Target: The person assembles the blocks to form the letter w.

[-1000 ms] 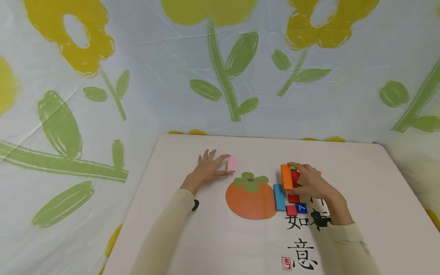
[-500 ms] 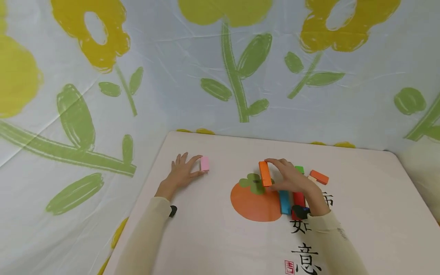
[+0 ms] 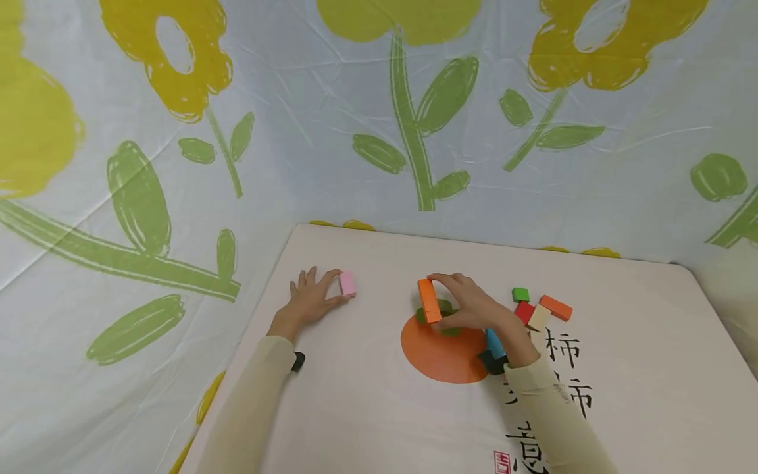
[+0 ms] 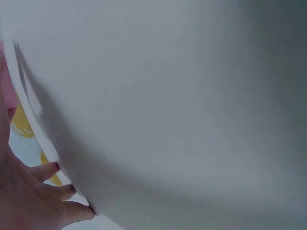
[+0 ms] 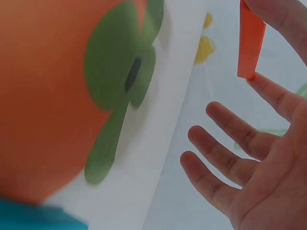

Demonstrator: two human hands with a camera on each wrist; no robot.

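In left hand: pinching pink block between thumb and forefinger, near far left corner of table. In right hand: pinching orange block likewise, spreading remaining fingers, holding over green leaves of printed fruit.

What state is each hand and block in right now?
Left hand: pinching the pink block.
Right hand: pinching the orange block.
Pink block: held; table contact unclear.
Orange block: held over the printed fruit.
Green block: unheld.
Red block: unheld, beside the wooden block.
Wooden block: unheld.
Other orange block: unheld, lying down.
Blue block: partly hidden by the right arm.
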